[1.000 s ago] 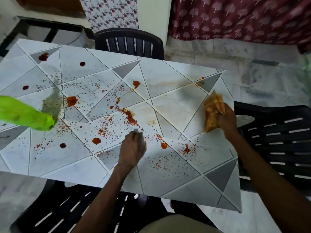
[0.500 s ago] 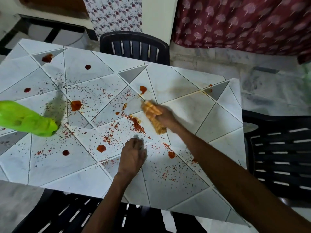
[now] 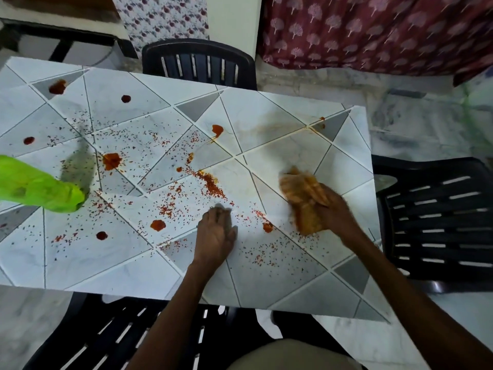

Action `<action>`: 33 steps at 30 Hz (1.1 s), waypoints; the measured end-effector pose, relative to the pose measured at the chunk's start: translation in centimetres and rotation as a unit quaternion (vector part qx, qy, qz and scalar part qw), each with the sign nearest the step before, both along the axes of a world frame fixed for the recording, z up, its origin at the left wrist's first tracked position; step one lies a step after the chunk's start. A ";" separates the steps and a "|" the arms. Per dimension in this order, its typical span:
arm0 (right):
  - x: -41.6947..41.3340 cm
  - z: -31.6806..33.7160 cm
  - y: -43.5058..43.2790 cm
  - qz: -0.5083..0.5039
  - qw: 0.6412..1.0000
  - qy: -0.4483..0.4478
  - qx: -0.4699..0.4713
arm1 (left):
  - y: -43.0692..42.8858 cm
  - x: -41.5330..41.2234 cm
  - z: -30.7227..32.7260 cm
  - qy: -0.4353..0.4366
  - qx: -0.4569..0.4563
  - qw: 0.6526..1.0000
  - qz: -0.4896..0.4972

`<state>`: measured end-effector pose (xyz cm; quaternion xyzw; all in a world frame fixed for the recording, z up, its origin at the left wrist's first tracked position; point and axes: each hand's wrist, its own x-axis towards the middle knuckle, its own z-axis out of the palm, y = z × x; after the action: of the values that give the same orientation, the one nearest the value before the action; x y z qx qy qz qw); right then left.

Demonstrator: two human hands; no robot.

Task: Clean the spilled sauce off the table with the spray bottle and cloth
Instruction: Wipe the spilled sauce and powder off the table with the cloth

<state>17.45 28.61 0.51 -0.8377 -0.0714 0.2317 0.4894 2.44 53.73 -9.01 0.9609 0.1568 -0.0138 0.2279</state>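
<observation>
A white tiled-pattern table carries red sauce blobs and scattered red flakes across its middle and left. My right hand grips a sauce-stained orange cloth and presses it on the table's right part; both are blurred. My left hand rests on the tabletop near the front middle, fingers flat on the surface. A bright green spray bottle stands on the table at the left edge of view, away from both hands.
Black plastic chairs stand behind the table, to its right and below its front edge. A maroon patterned curtain hangs at the back right. The floor is pale marble.
My right hand swept the cloth from the table's right part to the centre, then back to the right. The left hand and bottle stayed in place.
</observation>
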 end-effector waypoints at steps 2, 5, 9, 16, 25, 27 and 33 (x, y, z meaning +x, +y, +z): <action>0.3 0.0 -4.5 -0.041 0.998 -0.048 -0.031 | -0.6 0.1 0.1 0.003 -0.004 1.000 -0.001; 0.8 -0.5 -10.4 -0.102 0.989 -0.089 -0.057 | -1.1 0.2 0.4 0.010 -0.002 1.000 -0.001; 1.4 -3.2 -14.3 -0.174 0.976 -0.082 -0.100 | -1.3 0.3 0.9 -0.005 0.027 0.999 -0.022; 0.4 -5.8 -5.9 -0.126 0.988 0.033 -0.085 | -1.9 0.7 1.7 -0.003 0.042 0.999 -0.019; -4.8 -5.3 12.7 0.085 0.990 0.107 0.026 | -0.4 0.5 1.4 0.024 0.033 0.999 -0.019; -4.8 -5.0 13.6 0.098 0.988 0.112 0.031 | -0.3 0.5 1.5 0.019 0.040 0.998 -0.041; -2.5 -3.2 6.9 0.043 0.995 0.074 0.054 | -1.3 0.4 2.6 -0.002 0.010 1.000 0.006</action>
<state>14.92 35.49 -2.74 -0.7868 -0.0836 0.3099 0.5272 2.82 52.41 -6.45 0.9622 0.1619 -0.0094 0.2189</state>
